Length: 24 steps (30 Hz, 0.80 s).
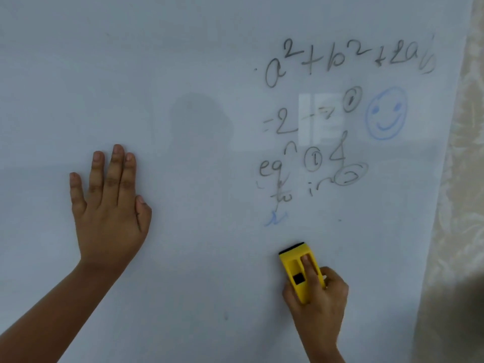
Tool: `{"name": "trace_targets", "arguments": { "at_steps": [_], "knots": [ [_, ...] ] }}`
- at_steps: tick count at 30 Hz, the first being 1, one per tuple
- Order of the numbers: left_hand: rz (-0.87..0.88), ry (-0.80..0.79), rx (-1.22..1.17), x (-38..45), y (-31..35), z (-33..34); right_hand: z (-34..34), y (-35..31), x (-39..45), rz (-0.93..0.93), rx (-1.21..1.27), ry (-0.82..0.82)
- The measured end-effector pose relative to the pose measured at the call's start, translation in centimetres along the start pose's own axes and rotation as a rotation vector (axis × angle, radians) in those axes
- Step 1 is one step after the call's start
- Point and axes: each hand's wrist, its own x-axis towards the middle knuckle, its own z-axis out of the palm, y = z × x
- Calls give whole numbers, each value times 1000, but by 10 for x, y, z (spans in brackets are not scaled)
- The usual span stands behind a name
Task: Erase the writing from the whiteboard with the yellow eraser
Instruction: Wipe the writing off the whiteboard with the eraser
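yellow plastic, the eraser [301, 273] looks light and rigid, easy to steer when gripped along its long sides. it sits against the whiteboard [209, 61] below the grey and blue writing [327, 121], dark pad edge up. the right hand [318, 297] wraps it, fingers [309, 265] curled tight, one along its back. the left hand [110, 210] lies flat on the board, fingers spread, holding nothing.

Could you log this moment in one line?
right hand: holds eraser | left hand: flat on board | writing: unerased
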Motion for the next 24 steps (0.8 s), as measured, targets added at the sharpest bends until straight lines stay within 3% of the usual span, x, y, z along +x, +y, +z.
{"name": "trace_targets", "arguments": {
  "at_steps": [3,8,11,16,19,24],
  "knots": [
    [-12,-12,8,0,0,0,5,-17,26,133,15,125],
    [-13,-25,17,-1,1,-1,27,-58,-7,-187,-11,-90],
    [-18,-20,25,-3,1,-1,33,-49,-58,-383,-49,-233],
    [-19,-26,31,-3,2,-2,13,7,-69,-459,-159,-200],
    [-32,-28,29,-5,4,-3,-9,21,-29,-341,-173,-131],
    [-60,-23,21,-9,6,-3,-24,-14,67,114,-97,65]
  ]
}}
